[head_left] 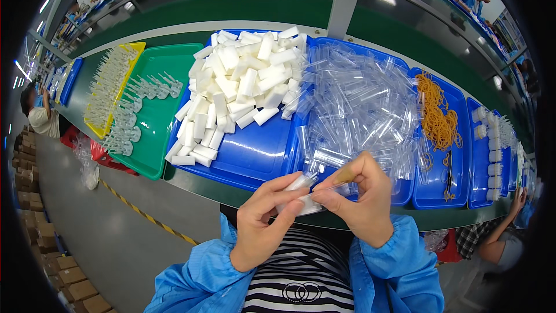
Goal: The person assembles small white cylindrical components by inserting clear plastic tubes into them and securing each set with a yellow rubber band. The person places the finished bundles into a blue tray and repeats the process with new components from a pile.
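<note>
In front of my body, my left hand [259,223] is closed around a white foam block [308,205] and clear plastic that partly wraps or overlaps it. The fingers of my right hand [366,203] pinch the edge of the clear plastic beside the block. A yellowish covering shows on a right fingertip. Just beyond my hands, loose clear plastic tubes [365,104] heap up in a blue tray. White foam blocks [243,81] are piled in the blue tray [255,153] to its left. My fingers hide part of what I hold.
To the right, a blue tray [457,182] holds orange rubber bands [437,113] and dark tweezers [448,174]. Farther right stand white caps [494,156]. Leftward, green [159,104] and yellow trays carry clear nozzle-like parts [110,81]. A metal post [346,6] rises behind; other people work nearby.
</note>
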